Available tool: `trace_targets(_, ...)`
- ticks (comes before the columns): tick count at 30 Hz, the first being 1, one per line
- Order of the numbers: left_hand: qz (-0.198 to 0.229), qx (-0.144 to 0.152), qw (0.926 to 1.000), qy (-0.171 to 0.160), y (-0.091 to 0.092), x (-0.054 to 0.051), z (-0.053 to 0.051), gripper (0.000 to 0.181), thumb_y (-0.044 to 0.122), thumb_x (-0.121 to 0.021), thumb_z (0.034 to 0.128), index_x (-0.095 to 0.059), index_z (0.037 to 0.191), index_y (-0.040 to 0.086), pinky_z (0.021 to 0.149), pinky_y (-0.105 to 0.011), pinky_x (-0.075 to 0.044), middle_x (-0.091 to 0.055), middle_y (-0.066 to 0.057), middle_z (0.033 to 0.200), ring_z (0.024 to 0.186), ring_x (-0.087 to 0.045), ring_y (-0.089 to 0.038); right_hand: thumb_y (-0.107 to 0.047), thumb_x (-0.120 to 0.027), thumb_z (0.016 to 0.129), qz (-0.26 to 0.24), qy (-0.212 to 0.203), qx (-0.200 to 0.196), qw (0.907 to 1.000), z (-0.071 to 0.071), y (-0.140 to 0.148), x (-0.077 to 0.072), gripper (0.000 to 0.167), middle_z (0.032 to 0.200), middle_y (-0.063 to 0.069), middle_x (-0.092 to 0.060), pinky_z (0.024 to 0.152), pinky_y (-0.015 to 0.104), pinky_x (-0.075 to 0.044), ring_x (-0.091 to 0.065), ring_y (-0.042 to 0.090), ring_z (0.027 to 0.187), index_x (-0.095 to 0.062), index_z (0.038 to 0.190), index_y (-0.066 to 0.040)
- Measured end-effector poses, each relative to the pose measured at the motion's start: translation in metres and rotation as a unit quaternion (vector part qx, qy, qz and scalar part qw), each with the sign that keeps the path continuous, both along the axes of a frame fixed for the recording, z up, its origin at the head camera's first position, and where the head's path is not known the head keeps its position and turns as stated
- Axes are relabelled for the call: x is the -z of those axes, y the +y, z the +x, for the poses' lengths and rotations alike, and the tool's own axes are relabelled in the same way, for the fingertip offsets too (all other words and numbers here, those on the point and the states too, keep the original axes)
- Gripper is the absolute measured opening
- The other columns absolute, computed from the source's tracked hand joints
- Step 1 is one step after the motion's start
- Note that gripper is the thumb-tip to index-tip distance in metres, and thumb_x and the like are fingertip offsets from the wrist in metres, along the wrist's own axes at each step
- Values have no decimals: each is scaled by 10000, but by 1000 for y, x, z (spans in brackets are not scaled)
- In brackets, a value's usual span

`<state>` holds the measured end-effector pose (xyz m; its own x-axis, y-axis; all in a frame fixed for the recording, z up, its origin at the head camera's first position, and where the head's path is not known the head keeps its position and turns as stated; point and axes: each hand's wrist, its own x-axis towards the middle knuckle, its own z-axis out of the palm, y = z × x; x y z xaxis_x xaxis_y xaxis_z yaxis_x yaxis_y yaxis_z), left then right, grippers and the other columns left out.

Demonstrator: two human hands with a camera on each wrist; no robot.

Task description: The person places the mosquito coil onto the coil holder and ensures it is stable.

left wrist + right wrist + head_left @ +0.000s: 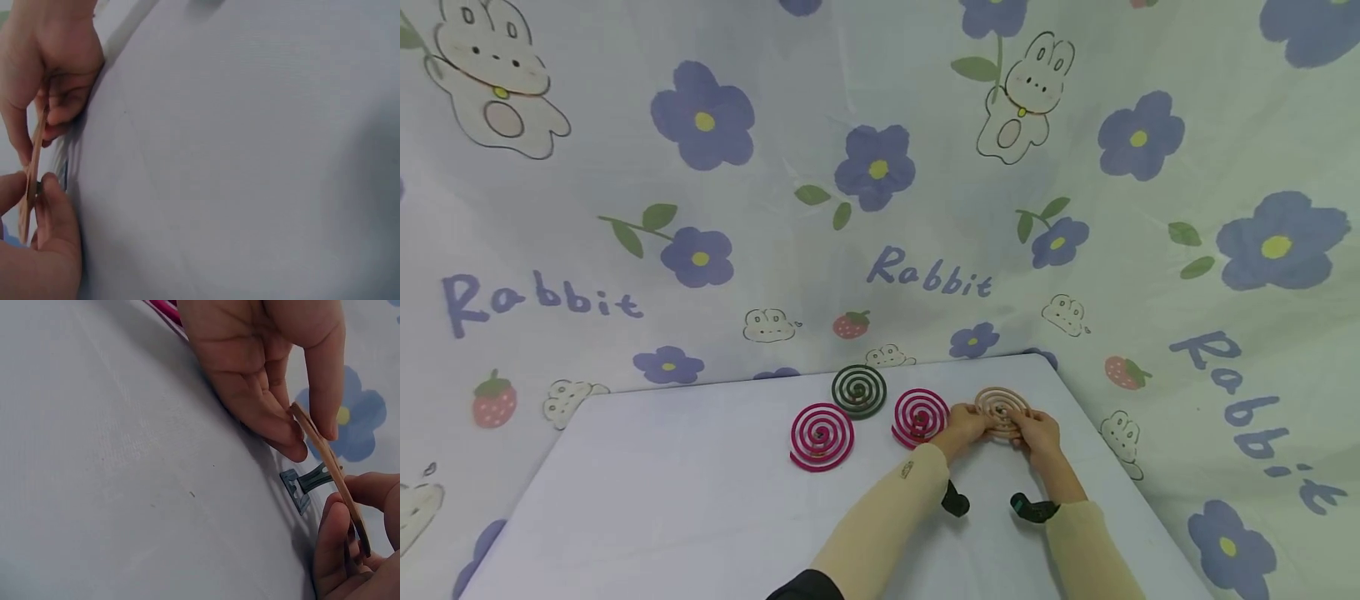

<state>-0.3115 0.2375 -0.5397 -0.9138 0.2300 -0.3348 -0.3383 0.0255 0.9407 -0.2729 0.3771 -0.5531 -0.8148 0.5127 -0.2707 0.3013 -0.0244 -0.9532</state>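
Observation:
A tan mosquito coil (997, 390) is held between both hands near the table's right side. The left hand (967, 422) pinches its left edge between thumb and fingers. On the opposite edge, the right hand (1038, 434) grips it the same way. Seen edge-on in the right wrist view, the coil (326, 453) is tilted and raised off the table. A small dark metal coil stand (306, 485) projects from its underside. In the left wrist view the coil (36, 147) also appears edge-on, with the stand mostly hidden by fingers.
To the left lie a magenta coil (917, 393) close to the left hand, a dark green coil (859, 368) and another magenta coil (820, 468). The white table (662, 492) meets a printed cloth backdrop (790, 250) behind and at right.

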Motion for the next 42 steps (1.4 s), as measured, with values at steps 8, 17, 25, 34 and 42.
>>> trace_targets(8, -153, 482, 9986, -133, -13, -1, 15, 369, -22, -713, 813, -576, 1148, -91, 711, -281, -561, -646, -69, 813, 747, -681, -179, -252, -705, 901, 63, -32, -84, 9999, 5, -2, -2, 611, 789, 43, -592, 495, 211, -510, -570, 66, 550, -432, 1311, 110)
trace_targets(17, 257, 1538, 9870, -395, -47, 3, 25, 286, -6, -676, 880, -575, 1144, -58, 742, -294, -561, -675, -135, 888, 803, -689, -215, -367, -651, 926, 1187, -238, -164, 9925, 18, -7, -5, 748, 784, 100, -632, 480, 241, -516, -611, 109, 532, -335, 1375, 143)
trace_targets(25, 361, 2335, 9714, -251, -79, 3, 35, 196, 28, -602, 943, -602, 1121, -53, 715, -284, -564, -674, -151, 904, 767, -671, -184, -340, -617, 933, 2055, -536, -278, 9768, 28, -10, -11, 687, 712, 105, -644, 494, 242, -503, -594, 107, 546, -395, 1312, 189)
trace_targets(34, 265, 2524, 9672, -72, -119, 1, 45, 216, 31, -599, 941, -602, 1134, -66, 707, -305, -569, -680, -150, 885, 734, -665, -171, -264, -570, 925, 1978, -521, -400, 9780, 43, -11, -17, 650, 975, 289, -607, 515, 275, -526, -614, 135, 548, -351, 1332, 194)
trace_targets(42, 177, 2672, 9633, 178, -159, 0, 54, 221, 47, -587, 948, -589, 1128, -80, 716, -326, -569, -675, -166, 890, 720, -644, -163, -307, -594, 937, 2232, -546, -695, 9708, 60, -12, -17, 585, 1020, 284, -602, 552, 270, -516, -611, 136, 608, -446, 1272, 149)
